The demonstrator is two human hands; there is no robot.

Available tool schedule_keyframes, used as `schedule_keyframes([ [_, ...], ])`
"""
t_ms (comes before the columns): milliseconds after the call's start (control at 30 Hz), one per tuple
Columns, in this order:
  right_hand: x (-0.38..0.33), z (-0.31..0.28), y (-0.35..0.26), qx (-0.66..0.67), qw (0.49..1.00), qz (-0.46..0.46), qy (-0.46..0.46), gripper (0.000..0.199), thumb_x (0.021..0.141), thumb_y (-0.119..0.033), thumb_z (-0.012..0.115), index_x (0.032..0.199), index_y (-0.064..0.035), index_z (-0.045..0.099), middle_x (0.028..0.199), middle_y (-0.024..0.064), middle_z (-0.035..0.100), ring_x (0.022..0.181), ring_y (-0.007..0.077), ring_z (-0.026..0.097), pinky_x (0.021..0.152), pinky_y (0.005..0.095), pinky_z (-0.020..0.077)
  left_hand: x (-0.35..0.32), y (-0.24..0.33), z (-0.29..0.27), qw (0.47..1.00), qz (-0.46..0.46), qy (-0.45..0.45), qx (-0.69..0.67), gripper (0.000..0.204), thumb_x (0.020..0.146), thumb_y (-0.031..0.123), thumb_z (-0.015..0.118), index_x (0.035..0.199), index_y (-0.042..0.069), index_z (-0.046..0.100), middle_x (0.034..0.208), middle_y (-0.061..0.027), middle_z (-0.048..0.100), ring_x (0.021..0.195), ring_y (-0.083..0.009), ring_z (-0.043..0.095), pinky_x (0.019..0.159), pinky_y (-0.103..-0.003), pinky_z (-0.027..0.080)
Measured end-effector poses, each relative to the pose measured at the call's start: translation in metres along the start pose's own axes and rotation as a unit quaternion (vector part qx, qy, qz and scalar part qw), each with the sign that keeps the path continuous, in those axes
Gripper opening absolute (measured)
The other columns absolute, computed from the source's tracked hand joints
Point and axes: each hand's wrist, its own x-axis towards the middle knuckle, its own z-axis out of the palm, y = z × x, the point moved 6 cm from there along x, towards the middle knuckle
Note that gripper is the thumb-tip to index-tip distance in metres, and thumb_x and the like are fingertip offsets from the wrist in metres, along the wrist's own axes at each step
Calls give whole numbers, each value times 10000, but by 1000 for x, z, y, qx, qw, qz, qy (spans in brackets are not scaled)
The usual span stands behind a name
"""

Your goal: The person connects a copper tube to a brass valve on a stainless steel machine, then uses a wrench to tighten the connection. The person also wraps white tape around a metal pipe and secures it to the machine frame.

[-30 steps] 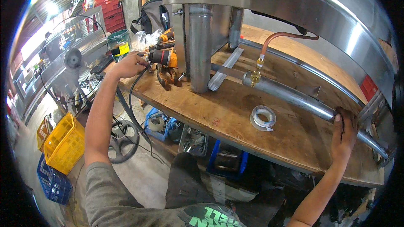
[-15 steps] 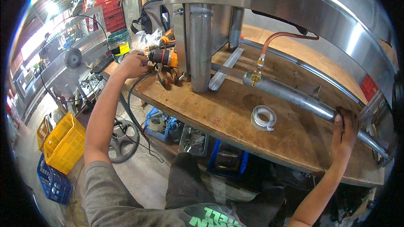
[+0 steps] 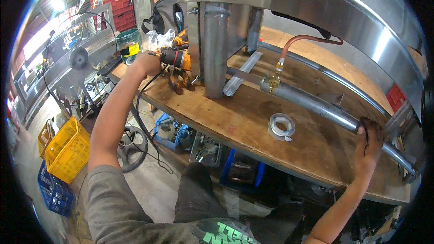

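The drill (image 3: pixel 174 57) is orange and black, its cord (image 3: pixel 143 108) black. The counter (image 3: pixel 253 122) is brown wood. The pipe (image 3: pixel 316 106) is grey steel with a brass fitting (image 3: pixel 273 81) and copper tube (image 3: pixel 307 40). The tape roll (image 3: pixel 281 126) is white. One crate (image 3: pixel 68 149) is yellow, another (image 3: pixel 53 192) blue.

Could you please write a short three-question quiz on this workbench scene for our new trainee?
1. True or false: the left hand grips the orange power drill.
2. What does the right hand rest on? A) tape roll B) steel pipe C) copper tube
3. Which white thing lies on the wooden bench between the hands?

Key: 1 true. 2 B, the steel pipe. 3 the tape roll.
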Motion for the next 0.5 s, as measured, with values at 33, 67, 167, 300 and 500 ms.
schedule_keyframes([
  [33,0,0,0,11,1000,3,0,256,966,-227,533,1111,-41,632,1086,184,614,1048,378,543,986,461,376,1,-2,2,999,-16,-25,-33,348,806,174,541,1125,121,671,1102,-150,687,1062,-282,651,923,-436,482],
  [67,-1,0,0,22,1000,7,0,256,964,-228,536,1111,-42,633,1085,182,615,1051,377,544,989,460,375,2,0,0,1000,10,5,-5,343,804,171,542,1117,124,672,1098,-153,687,1059,-287,651,925,-439,480],
  [167,-1,0,0,22,999,24,-4,263,957,-235,546,1112,-43,634,1084,176,616,1059,377,544,997,461,370,5,4,1,993,64,94,39,327,799,163,542,1097,134,675,1092,-157,687,1055,-301,648,935,-447,471],
  [300,-2,0,0,16,999,36,-15,279,949,-254,555,1111,-42,635,1091,177,612,1072,379,540,1004,468,365,10,3,7,984,83,149,56,298,798,189,559,1073,154,668,1087,-131,676,1069,-311,611,961,-442,441],
  [500,0,-1,-4,5,1000,18,-8,288,949,-261,554,1115,-40,634,1105,181,605,1079,381,533,1006,476,362,2,2,12,946,107,300,61,286,768,238,638,1026,116,651,1044,-108,614,1050,-308,557,932,-449,432],
])
